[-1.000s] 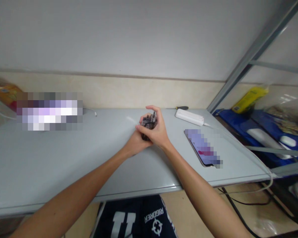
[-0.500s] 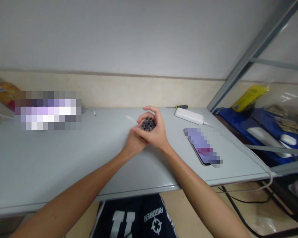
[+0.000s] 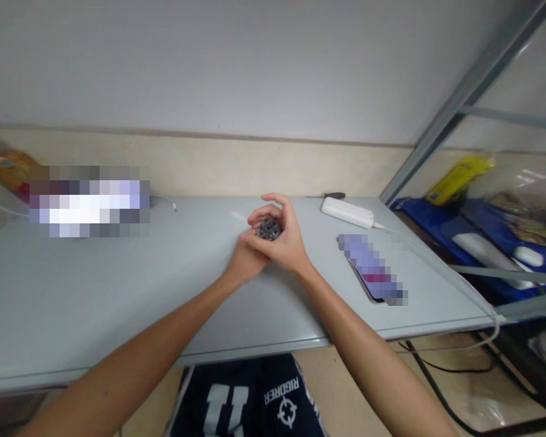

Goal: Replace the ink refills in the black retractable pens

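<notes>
Both my hands meet over the middle of the grey table (image 3: pixel 118 291). My right hand (image 3: pixel 286 243) wraps from above around a bundle of dark, thin cylinders (image 3: pixel 269 228), whose round ends face the camera. My left hand (image 3: pixel 244 260) sits under and behind the right, fingers closed against the bundle's lower part. Most of the bundle's length is hidden inside the two hands.
A phone (image 3: pixel 373 269) with a blurred screen lies right of my hands. Behind it are a white power brick (image 3: pixel 347 213) with a cable and a small screwdriver (image 3: pixel 328 196). A blurred patch (image 3: pixel 89 201) sits far left. A metal shelf frame (image 3: pixel 464 100) holds blue items at right.
The bundle went from uneven, with pieces sticking up, to a tight cluster with ends level. My right hand's fingers closed further around it. Both hands stayed in the same spot.
</notes>
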`<state>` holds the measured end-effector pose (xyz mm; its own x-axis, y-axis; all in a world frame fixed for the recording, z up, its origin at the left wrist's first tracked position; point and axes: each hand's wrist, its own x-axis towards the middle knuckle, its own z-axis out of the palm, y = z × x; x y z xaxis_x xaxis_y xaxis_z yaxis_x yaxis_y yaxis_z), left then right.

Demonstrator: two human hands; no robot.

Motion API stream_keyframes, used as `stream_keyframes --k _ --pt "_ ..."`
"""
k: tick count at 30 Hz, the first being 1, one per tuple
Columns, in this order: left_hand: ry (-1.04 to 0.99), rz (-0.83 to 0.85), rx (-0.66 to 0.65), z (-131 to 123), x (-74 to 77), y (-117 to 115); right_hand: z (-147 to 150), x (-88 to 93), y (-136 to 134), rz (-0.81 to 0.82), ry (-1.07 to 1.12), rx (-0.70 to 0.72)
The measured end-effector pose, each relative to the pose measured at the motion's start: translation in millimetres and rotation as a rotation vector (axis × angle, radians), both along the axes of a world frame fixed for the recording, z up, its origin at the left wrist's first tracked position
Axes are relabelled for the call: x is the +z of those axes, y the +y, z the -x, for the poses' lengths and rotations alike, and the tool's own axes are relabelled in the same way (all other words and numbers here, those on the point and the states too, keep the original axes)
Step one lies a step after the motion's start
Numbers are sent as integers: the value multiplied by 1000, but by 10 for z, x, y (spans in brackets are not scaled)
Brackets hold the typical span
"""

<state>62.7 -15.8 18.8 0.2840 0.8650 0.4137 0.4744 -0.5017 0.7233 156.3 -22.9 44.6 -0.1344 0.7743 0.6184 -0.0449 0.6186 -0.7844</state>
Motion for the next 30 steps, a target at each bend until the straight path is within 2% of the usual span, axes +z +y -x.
stream_keyframes --k 4,8,14,18,23,26,30 --pt "-16 -20 -15 -19 24 -28 -2 -3 19 31 49 36" --pt "-134 -3 -25 -26 9 -63 -7 21 19 88 111 60" --pt "-321 165 -101 9 -1 -70 -22 20 27 133 133 53" --pt "-390 200 -163 26 -19 -52 -37 2 49 141 172 12" --pt "-273 233 -137 59 -46 -24 -61 -48 111 138 113 -151" --pt "-205 226 -103 119 -39 7 -56 -126 162 193 26 -258" --pt "19 256 -54 247 -20 69 -40 -253 217 293 -108 -318"
